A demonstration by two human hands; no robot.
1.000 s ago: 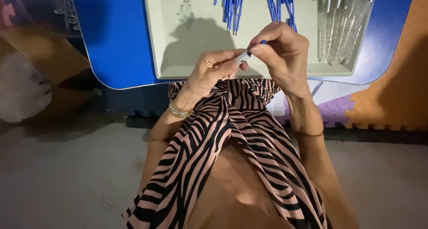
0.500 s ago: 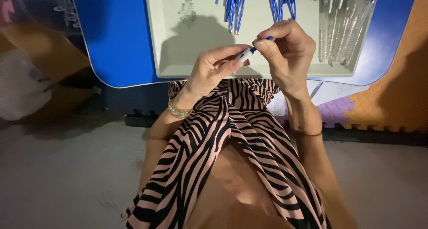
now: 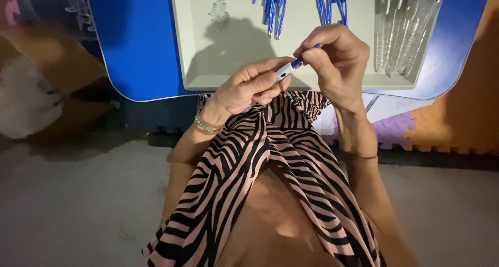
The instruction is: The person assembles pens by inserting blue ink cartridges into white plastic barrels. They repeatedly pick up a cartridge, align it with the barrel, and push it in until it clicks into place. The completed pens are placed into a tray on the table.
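Both your hands are closed on one pen (image 3: 287, 69): your left hand (image 3: 249, 87) pinches the pale barrel between thumb and fingers, and your right hand (image 3: 335, 59) pinches the blue end, with the pen held just above the near rim of the tray (image 3: 197, 48). That tray sits on a blue table (image 3: 135, 43) and carries blue parts (image 3: 273, 2), clear barrels (image 3: 403, 28) and a small cluster of springs (image 3: 219, 9). In my judgement the risk is a skewed push: if the blue piece meets the barrel off-line it may jam or slip from your fingertips, and any loose part would drop into your lap rather than back into the tray.
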